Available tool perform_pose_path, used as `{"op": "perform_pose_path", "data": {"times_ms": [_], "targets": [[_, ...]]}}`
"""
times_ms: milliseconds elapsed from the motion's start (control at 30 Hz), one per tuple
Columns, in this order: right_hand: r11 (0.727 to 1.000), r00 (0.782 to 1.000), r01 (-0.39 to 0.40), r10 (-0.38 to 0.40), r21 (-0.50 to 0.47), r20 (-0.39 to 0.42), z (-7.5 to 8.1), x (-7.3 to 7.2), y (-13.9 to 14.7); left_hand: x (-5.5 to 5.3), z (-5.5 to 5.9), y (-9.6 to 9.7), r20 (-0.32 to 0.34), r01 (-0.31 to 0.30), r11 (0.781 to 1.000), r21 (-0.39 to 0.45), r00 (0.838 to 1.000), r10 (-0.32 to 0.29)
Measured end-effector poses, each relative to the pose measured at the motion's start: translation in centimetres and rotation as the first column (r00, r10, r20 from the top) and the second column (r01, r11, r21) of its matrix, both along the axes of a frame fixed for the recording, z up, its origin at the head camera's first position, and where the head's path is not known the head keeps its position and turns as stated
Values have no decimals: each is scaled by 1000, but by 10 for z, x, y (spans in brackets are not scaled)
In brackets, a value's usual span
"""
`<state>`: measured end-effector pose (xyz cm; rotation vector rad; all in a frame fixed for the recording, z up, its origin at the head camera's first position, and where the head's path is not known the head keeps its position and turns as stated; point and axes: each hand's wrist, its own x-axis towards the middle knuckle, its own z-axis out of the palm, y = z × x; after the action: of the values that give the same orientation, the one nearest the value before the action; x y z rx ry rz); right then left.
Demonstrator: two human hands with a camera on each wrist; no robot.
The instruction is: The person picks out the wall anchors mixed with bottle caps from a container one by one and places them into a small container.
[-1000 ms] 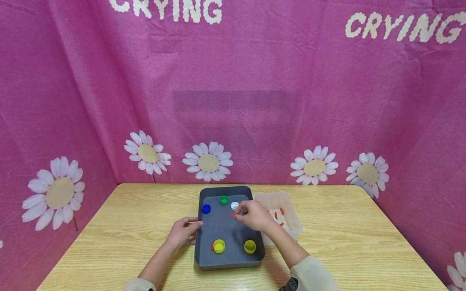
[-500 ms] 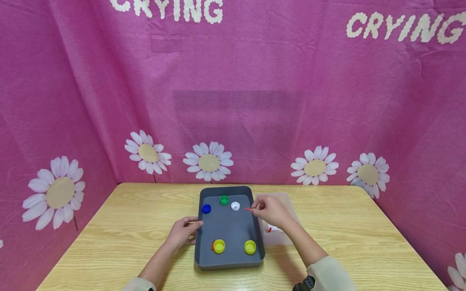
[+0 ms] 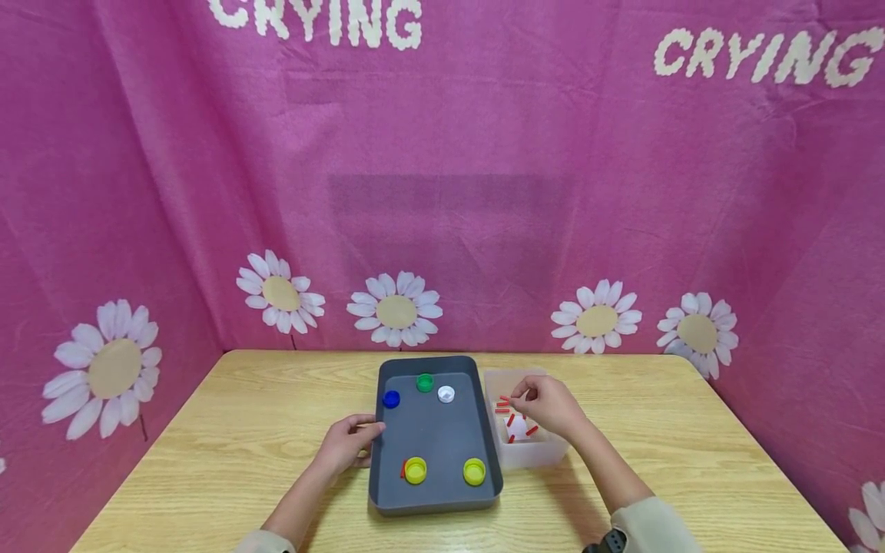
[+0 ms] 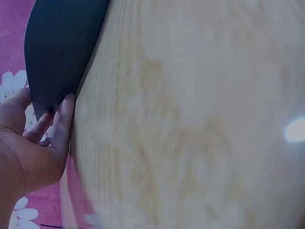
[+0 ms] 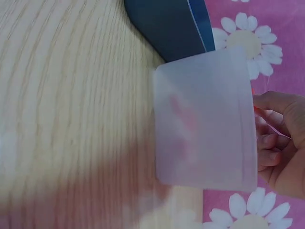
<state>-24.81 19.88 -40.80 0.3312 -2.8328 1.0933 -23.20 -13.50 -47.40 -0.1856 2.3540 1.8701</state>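
My left hand (image 3: 349,442) grips the left wall of a dark grey tray (image 3: 442,445), thumb over the rim and fingers on the outside; the left wrist view shows this hand (image 4: 40,138) at the tray's wall (image 4: 62,47). Over a translucent plastic box (image 3: 532,458), my right hand (image 3: 549,403) pinches a small red stick (image 3: 505,399) between thumb and fingers. Several more red sticks (image 3: 531,431) lie on the box's floor around a white piece (image 3: 515,428). In the right wrist view the hand (image 5: 286,138) is at the box's (image 5: 205,143) top edge.
Bottle caps sit in the tray: green (image 3: 425,382), blue (image 3: 391,399), white (image 3: 445,394), and yellow ones at the near left (image 3: 415,471) and near right (image 3: 474,472). A red stick (image 3: 403,468) lies beside the left yellow cap. A pink curtain (image 3: 449,230) hangs behind the wooden table (image 3: 290,392).
My right hand has moved right from over the tray to over the translucent box, a red stick still between its fingertips. The left hand stays at the tray's wall.
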Motion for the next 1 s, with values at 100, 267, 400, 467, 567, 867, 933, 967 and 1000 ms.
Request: {"op": "perform_pose_path", "data": {"times_ms": [100,267,400,467,567,867,933,967,1000], "targets": [[1000,1000,2,-2,-7,2,-3,0,5,0,-1,0,0,1,1000,5,1000,-1],[1000,1000,0,0,-18,-2,-8,1,9,3,4,1,-9,4,1000,-5,1000,-4],[999,1000,10,-10,-31,-2,-11,0,10,0,-2,0,-12,2,1000,-5,1000,-2],[999,1000,25,-25,-39,6,-13,-1,10,-1,-3,0,-11,-1,1000,-5,1000,0],[997,999,46,-45,-62,29,-15,-1,9,-3,-5,0,-11,2,1000,-3,1000,-2],[994,998,61,-58,-93,37,-13,2,7,-1,-3,-1,-11,7,1000,8,1000,-7],[994,997,65,-62,-88,44,-14,2,7,0,-2,-1,-9,7,1000,12,1000,-7],[994,997,66,-63,-83,47,-14,2,7,0,-2,-1,-8,7,1000,14,1000,-7],[994,997,69,-65,-79,48,-14,2,7,0,-1,-1,-6,7,1000,16,1000,-7]]}}
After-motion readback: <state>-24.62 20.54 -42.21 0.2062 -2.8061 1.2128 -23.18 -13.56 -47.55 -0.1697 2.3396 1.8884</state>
